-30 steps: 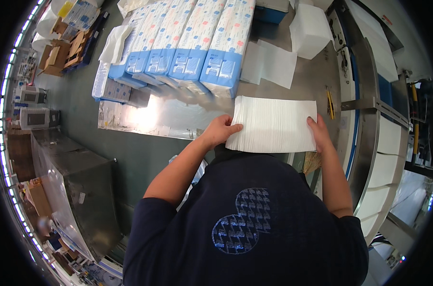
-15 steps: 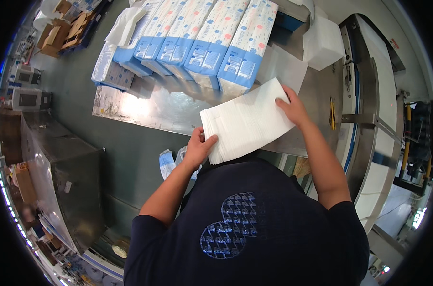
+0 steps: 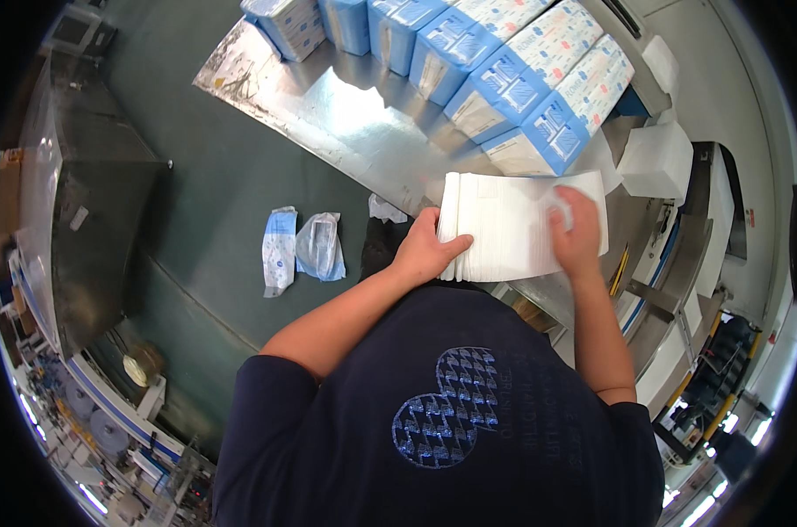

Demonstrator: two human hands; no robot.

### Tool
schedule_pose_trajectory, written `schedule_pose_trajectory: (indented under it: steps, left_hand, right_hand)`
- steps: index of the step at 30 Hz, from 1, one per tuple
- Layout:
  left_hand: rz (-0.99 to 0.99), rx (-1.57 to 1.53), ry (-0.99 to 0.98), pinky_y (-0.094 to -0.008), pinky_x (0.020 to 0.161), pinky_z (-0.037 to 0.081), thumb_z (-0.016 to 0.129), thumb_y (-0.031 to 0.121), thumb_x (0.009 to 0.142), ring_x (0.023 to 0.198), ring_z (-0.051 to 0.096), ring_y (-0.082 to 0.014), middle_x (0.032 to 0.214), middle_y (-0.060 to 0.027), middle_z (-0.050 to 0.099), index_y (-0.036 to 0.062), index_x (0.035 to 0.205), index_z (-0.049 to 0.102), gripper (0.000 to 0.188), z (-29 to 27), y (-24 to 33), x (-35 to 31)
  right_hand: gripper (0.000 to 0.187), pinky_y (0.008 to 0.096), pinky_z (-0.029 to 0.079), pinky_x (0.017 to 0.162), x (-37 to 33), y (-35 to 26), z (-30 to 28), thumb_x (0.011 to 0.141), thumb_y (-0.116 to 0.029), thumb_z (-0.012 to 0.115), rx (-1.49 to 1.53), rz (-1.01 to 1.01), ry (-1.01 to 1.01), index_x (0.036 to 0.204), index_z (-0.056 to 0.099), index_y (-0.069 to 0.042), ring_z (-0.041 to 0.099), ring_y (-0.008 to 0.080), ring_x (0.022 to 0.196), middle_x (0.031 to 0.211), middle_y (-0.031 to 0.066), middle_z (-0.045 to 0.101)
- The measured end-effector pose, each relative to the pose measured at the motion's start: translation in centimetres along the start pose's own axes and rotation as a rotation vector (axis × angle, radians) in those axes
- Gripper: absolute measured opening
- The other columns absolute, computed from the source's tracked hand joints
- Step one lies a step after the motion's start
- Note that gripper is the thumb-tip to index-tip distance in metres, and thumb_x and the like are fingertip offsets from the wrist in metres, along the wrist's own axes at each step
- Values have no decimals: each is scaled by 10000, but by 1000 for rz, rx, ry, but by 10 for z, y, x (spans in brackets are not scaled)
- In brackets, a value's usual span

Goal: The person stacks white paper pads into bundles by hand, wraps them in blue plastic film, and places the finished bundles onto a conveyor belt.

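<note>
A thick stack of folded white tissue sheets is held in front of my chest, over the near edge of the metal table. My left hand is closed on the stack's left end, thumb on top and the other fingers mostly hidden behind. Over the right part of the same stack is my right hand; its fingers are smeared by motion, so their grip is unclear. Just beyond the stack, blue-and-white tissue packs stand side by side in a row.
The shiny metal table runs from far left to near right. At right are a white paper-covered block, yellow pencil-like sticks and machine rails. Two crumpled plastic wrappers lie on the green floor, near a large metal cabinet at left.
My view has turned, and the table and packs appear shifted. The stack now lies more level across my front. My right hand has moved from its right edge onto its upper face.
</note>
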State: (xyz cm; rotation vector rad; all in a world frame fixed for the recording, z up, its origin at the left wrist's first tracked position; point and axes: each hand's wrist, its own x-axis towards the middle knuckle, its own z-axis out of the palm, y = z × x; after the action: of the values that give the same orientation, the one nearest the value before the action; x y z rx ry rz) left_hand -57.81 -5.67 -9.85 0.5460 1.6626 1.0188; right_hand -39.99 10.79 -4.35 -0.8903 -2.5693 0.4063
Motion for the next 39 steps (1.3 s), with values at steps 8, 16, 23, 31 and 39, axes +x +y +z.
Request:
schedule_pose_trajectory:
  steps: [8, 16, 23, 31, 39]
  left_hand:
    - [188, -294, -90, -314, 912, 393, 649, 77, 702, 1074, 468, -200, 1175, -130, 446, -15, 1240, 301, 647, 1, -23, 2]
    - [78, -587, -200, -317, 942, 359, 571, 38, 718, 1144, 408, -197, 1244, -123, 393, 25, 1343, 195, 729, -10, -22, -13]
    - [165, -231, 20, -330, 882, 410, 617, 123, 696, 1043, 514, -252, 1143, -163, 502, 20, 1302, 255, 713, -6, -25, -11]
    - [40, 194, 309, -397, 818, 434, 530, 102, 687, 943, 557, -362, 984, -208, 593, 48, 1090, 490, 409, -47, -48, 14]
    - [104, -20, 479, -358, 760, 467, 464, 43, 677, 863, 601, -299, 904, -154, 616, -7, 1050, 522, 381, -128, -2, 16]
  right_hand:
    - [246, 367, 415, 804, 0, -88, 25, 645, -124, 641, 170, -470, -366, 887, 609, -92, 540, 239, 945, 956, 26, 597]
    - [243, 451, 267, 975, 2, -87, 22, 691, -213, 648, 38, -550, -516, 912, 578, -139, 483, 196, 1074, 940, -13, 574]
    - [234, 530, 217, 993, -2, -79, 22, 699, -279, 653, -47, -594, -605, 880, 580, -149, 429, 207, 1153, 990, -4, 551]
    - [286, 622, 221, 952, -5, -77, 20, 712, -351, 644, -148, -491, -674, 884, 560, -138, 305, 219, 1256, 1118, 19, 476]
    - [361, 611, 223, 956, -13, -73, 29, 718, -368, 632, -104, -473, -580, 988, 555, -141, 322, 215, 1242, 1090, 29, 496]
